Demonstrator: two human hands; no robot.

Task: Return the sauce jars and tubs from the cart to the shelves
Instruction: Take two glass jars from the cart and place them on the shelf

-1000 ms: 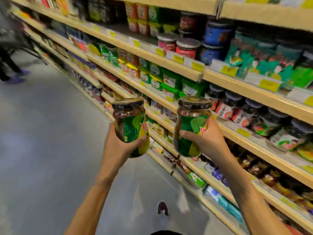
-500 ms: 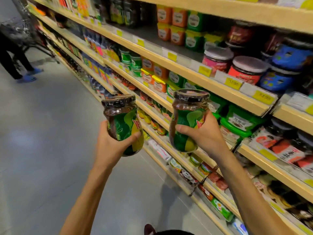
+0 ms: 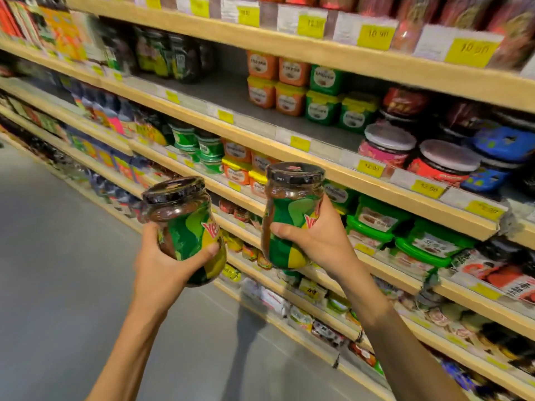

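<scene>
Facing the wooden shelves (image 3: 254, 136), arms raised.
The left hand (image 3: 165, 264) curls round a green-labelled sauce jar (image 3: 185, 227) at centre frame, its black lid tipped left. The right hand (image 3: 318, 241) grips a matching jar (image 3: 289, 215) just to the right, higher and nearly upright, apart from the first. Orange and green tubs (image 3: 292, 91) sit stacked on the shelf in the upper middle.

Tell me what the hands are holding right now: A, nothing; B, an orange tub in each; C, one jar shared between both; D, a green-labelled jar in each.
D: the left hand grips one green-labelled jar and the right hand grips a second jar, each black-lidded.
</scene>
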